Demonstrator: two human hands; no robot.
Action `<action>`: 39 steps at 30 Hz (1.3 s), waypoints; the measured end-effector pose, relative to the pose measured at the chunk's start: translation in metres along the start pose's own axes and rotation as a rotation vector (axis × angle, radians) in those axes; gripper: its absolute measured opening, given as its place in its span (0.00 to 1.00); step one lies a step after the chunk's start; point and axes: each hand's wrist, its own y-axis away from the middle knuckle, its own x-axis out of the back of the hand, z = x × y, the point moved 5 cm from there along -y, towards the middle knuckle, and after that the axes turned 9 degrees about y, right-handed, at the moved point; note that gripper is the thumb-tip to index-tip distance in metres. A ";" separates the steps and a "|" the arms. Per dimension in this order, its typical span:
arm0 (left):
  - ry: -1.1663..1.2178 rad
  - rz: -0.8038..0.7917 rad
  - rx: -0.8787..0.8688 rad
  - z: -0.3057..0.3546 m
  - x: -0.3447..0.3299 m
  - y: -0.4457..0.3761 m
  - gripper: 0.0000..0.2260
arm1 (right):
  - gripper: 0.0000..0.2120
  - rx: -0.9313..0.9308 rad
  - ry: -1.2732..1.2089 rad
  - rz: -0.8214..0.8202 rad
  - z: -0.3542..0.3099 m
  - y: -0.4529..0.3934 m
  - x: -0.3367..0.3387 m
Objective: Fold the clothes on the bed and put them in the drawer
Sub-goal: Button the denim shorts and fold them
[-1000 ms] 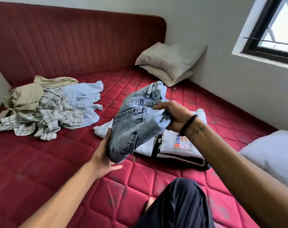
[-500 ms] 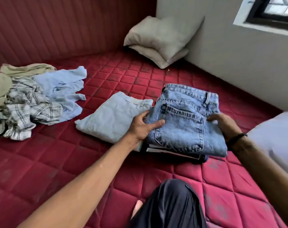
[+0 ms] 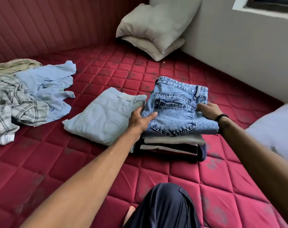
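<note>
Left hand (image 3: 140,120): fingers tucked behind the left edge of the folded blue jeans (image 3: 177,111), only thumb on show.

Right hand (image 3: 207,110): fingertips hidden at the jeans' right edge; how far the grip reaches under cannot be told.

Stack of folded clothes (image 3: 171,145) beneath the jeans: only near edges visible, garment types unreadable.

Plaid shirt (image 3: 13,104) and beige garment (image 3: 15,65): cut off by left frame edge.

White pillow (image 3: 274,129): cut off at right.

Window (image 3: 269,5): only its lower corner, top right.
</note>
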 end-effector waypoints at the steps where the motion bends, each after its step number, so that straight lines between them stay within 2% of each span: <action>1: -0.024 0.010 0.006 0.004 0.000 0.005 0.40 | 0.13 -0.001 0.059 0.009 -0.003 0.003 0.001; 2: -0.062 0.016 0.006 0.010 0.000 0.011 0.38 | 0.09 -0.004 0.134 0.014 -0.007 0.010 0.004; 3: -0.112 0.026 0.003 0.013 0.001 0.015 0.35 | 0.10 0.004 0.231 0.033 -0.009 0.014 0.005; 5: -0.281 0.081 -0.070 0.021 0.003 0.024 0.31 | 0.24 0.094 0.523 0.177 -0.018 0.032 0.009; 7: -0.538 0.164 -0.402 0.040 0.002 0.040 0.33 | 0.26 0.307 0.715 0.376 -0.039 0.062 0.004; 8: -0.649 0.169 -0.592 0.049 -0.007 0.049 0.34 | 0.26 0.387 0.774 0.418 -0.047 0.078 -0.004; 10: -0.783 0.063 -0.829 0.056 -0.031 0.065 0.31 | 0.28 0.436 0.837 0.371 -0.053 0.093 -0.029; 11: -0.814 -0.007 -0.848 0.054 -0.043 0.069 0.28 | 0.29 0.425 0.838 0.308 -0.050 0.095 -0.042; 14: -0.888 -0.142 -0.699 0.033 -0.052 0.069 0.28 | 0.34 0.362 0.727 0.127 -0.031 0.087 -0.073; 19: -1.036 -0.174 -0.590 0.007 -0.044 0.064 0.28 | 0.34 0.393 0.638 0.176 -0.013 0.086 -0.082; 22: -1.078 -0.237 -0.445 0.013 -0.044 0.064 0.27 | 0.33 0.381 0.663 0.167 -0.020 0.086 -0.079; 29: -1.071 -0.378 -0.228 0.020 -0.006 0.099 0.29 | 0.35 0.376 0.694 0.138 -0.030 0.113 -0.081; 34: -1.062 -0.326 -0.130 0.032 0.052 0.109 0.29 | 0.32 0.514 0.819 0.173 -0.060 0.145 -0.104; 39: -1.008 -0.220 -0.022 0.050 0.136 0.109 0.26 | 0.26 0.632 0.844 0.064 -0.104 0.172 -0.165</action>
